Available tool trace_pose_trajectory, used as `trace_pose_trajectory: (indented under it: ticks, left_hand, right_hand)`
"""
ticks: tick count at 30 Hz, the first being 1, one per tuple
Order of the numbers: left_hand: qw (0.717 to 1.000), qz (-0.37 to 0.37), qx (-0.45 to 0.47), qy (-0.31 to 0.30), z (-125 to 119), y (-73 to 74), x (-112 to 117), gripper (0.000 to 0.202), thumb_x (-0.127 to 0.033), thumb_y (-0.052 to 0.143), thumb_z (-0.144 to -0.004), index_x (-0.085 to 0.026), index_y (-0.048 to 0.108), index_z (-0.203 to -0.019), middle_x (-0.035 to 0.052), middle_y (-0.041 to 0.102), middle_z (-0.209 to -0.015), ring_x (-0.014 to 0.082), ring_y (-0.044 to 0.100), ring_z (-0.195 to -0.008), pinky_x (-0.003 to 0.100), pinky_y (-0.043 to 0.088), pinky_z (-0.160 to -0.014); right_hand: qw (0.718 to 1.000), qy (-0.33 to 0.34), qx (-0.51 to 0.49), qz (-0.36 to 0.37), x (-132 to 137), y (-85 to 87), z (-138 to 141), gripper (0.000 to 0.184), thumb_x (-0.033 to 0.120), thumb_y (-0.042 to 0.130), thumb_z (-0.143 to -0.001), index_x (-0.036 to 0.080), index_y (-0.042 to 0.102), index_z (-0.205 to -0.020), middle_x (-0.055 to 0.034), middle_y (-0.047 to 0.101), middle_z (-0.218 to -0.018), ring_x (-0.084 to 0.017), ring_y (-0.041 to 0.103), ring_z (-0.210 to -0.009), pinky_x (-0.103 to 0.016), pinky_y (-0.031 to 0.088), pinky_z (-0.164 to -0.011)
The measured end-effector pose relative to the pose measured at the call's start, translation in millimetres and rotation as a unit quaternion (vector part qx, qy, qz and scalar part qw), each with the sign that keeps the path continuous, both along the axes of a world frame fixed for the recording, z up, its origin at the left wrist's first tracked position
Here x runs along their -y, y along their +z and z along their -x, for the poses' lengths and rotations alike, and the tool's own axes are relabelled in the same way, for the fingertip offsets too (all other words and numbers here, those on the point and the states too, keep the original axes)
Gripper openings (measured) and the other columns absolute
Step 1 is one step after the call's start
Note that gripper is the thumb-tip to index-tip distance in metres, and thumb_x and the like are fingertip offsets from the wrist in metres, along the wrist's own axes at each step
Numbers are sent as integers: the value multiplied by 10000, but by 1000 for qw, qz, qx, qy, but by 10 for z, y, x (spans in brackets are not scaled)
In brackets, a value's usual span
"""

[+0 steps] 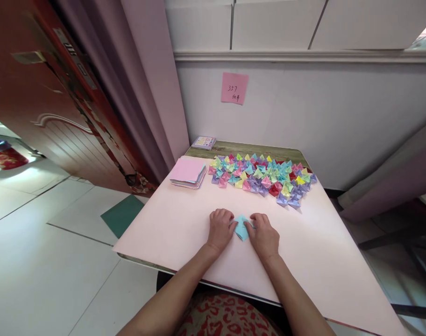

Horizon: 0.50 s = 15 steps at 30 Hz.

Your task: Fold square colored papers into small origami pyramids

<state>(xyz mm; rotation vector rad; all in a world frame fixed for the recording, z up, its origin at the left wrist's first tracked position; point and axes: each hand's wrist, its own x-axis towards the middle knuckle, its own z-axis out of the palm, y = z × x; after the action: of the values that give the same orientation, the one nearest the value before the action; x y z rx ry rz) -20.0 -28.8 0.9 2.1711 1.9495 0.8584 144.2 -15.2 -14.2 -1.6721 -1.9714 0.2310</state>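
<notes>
A small light-blue folded paper [240, 227] lies on the pink sheet [171, 228] covering the table. My left hand [220, 228] has curled fingers pressing on its left edge. My right hand [264, 233] pinches its right edge with curled fingers. Both hands rest on the sheet, side by side, with the paper between them. Beyond them lies a wide cluster of several folded paper pieces [262, 177] in pink, yellow, green, blue, purple and red.
A stack of square paper sheets [188, 172], pink on top, sits at the far left of the table. A small printed pack [203, 142] lies at the back corner. A pink note [234, 87] sticks on the wall. A green sheet [122, 214] lies on the floor tiles.
</notes>
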Motion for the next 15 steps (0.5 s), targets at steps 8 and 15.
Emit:
trace_pose_trajectory:
  ticks: [8, 15]
  left_hand:
    - [996, 13, -55, -71, -52, 10, 27, 114, -153, 506, -890, -208, 603, -865, 53, 624, -896, 217, 530, -904, 399, 333, -880]
    - [979, 202, 10, -1, -38, 239, -229, 169, -127, 620, -695, -214, 599, -839, 26, 667, -856, 234, 598, -878, 377, 374, -816]
  right_hand:
    - [999, 37, 28, -1, 34, 22, -6, 203, 354, 492, -925, 255, 669, -911, -18, 642, -930, -137, 588, -745, -237, 303, -558]
    - [988, -7, 44, 145, -204, 313, -30, 184, 382, 682, -711, 240, 630, -815, -27, 662, -790, -193, 616, -719, -261, 321, -552]
